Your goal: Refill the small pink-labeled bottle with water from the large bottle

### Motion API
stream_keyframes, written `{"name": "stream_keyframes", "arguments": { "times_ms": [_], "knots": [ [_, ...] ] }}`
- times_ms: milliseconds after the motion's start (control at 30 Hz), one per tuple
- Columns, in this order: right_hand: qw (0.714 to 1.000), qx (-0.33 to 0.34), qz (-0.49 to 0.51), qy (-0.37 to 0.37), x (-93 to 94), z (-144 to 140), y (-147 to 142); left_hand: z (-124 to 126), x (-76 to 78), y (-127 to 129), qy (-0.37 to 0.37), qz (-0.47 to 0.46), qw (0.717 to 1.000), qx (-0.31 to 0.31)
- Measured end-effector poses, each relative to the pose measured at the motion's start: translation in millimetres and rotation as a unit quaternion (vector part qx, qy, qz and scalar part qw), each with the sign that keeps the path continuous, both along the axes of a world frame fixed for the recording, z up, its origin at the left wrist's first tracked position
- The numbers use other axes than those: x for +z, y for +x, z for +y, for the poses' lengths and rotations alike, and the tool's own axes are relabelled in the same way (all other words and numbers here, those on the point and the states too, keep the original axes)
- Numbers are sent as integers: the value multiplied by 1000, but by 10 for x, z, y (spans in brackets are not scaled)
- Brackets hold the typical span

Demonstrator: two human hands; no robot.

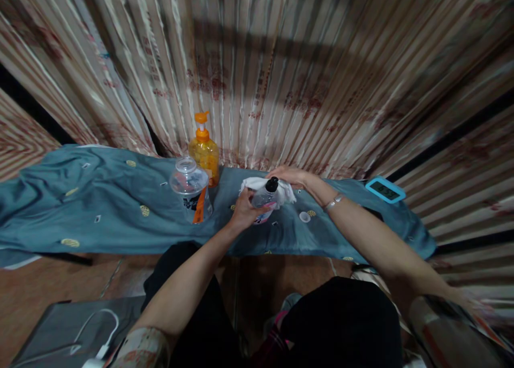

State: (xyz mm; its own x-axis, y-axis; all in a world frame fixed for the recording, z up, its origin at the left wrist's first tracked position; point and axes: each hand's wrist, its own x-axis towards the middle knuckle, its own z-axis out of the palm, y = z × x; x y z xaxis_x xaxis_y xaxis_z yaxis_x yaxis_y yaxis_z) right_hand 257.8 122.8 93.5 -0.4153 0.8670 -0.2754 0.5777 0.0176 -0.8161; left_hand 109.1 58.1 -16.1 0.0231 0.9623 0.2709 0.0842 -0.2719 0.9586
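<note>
Head view, item list, table section.

— First entry?

— Small clear bottle [265,199], black cap on, standing near the middle of the table [100,207], which is draped in a blue-grey cloth. The left hand [244,211] is wrapped around its lower body, fingers curled on it.

— And the other hand?

— Right hand [289,178], flat and fingers together, pressing a white cloth [281,190] that lies bunched just behind and against the bottle's shoulder. A bracelet sits on that wrist.

— State of the work, as far as it shows?

— By my reading, wiping the bottle is under way: cloth already in contact with it, cap closed. Whether the surface is clean I cannot tell; the label end is hidden by the left hand.

— Remaining stock?

— Large clear plastic bottle [190,188] with an orange label, to the left, apart from the hands. Orange pump bottle [204,148] just behind it, by the curtain [321,62]. A small white cap [304,216] lying loose to the right of the small bottle. A blue digital clock [384,190] at the far right edge of the table.
</note>
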Motion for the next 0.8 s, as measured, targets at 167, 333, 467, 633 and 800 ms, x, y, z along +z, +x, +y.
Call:
{"name": "stream_keyframes", "arguments": {
  "times_ms": [167, 333, 467, 633, 800],
  "knots": [
    [975, -147, 153, 61, -382, -464, 40, -38, -3, 27, -8, 2, 1000, -8],
    [923, -264, 198, 197, -688, -926, -191, -64, -104, 69, 39, 48, 998, 1],
    [908, -301, 147, 252, -842, -1261, -480, -80, -215, 71, 55, 10, 998, -22],
    [909, -304, 97, 267, -899, -1425, -626, -205, -273, 98, 44, 7, 999, -29],
    [909, -299, 86, 276, -881, -1236, -480, -404, -309, 178, 99, 82, 989, -72]
  ]
}}
